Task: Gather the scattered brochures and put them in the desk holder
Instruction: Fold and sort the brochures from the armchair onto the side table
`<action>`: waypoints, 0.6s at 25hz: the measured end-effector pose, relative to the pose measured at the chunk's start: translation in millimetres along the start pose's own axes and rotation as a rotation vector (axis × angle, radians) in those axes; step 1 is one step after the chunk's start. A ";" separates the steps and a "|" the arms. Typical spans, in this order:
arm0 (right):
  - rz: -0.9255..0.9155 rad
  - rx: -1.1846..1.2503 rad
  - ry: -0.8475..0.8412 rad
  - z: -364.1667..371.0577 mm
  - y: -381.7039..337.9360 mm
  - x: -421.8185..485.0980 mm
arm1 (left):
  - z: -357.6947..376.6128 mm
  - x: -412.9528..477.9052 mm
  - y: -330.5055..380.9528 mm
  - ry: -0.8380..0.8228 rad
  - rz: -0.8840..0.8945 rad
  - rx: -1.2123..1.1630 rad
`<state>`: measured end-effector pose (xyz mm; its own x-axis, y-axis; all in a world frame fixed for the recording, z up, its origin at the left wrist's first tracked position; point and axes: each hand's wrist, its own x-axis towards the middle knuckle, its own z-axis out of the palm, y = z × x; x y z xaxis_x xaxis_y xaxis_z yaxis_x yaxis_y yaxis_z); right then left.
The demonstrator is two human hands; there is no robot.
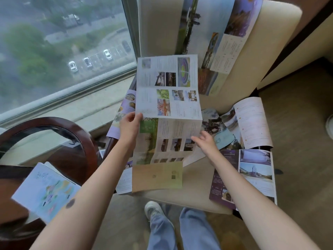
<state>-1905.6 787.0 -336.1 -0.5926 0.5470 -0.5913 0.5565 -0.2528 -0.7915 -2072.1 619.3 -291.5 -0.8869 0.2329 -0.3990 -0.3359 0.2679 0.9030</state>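
Nearest, the left hand (pixel 130 123) pinches the unfolded brochure (pixel 167 109) by its left edge, lifting it off the armchair (pixel 281 20) seat, while the right hand (pixel 205 141), fingers spread and holding nothing, reaches for its right edge, likely to refold it; no desk holder is visible.
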 end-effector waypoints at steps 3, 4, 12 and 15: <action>-0.055 0.012 0.081 -1.0 8.4 -1.4 | -3.2 -0.3 -3.2 -0.019 0.026 0.031; -0.068 0.025 0.101 -3.5 7.4 -0.9 | -3.4 -0.9 -5.0 -0.022 0.034 0.050; -0.103 0.232 0.137 -22.2 -22.0 8.5 | 4.8 -6.5 -34.6 -0.186 -0.024 0.227; -0.059 0.233 0.125 -22.3 -34.9 17.0 | -0.6 -19.8 -61.1 -0.271 -0.144 0.234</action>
<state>-1922.1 822.9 -315.1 -0.5353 0.6567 -0.5313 0.3660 -0.3866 -0.8465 -2034.2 597.8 -338.7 -0.7094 0.4072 -0.5753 -0.3420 0.5148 0.7861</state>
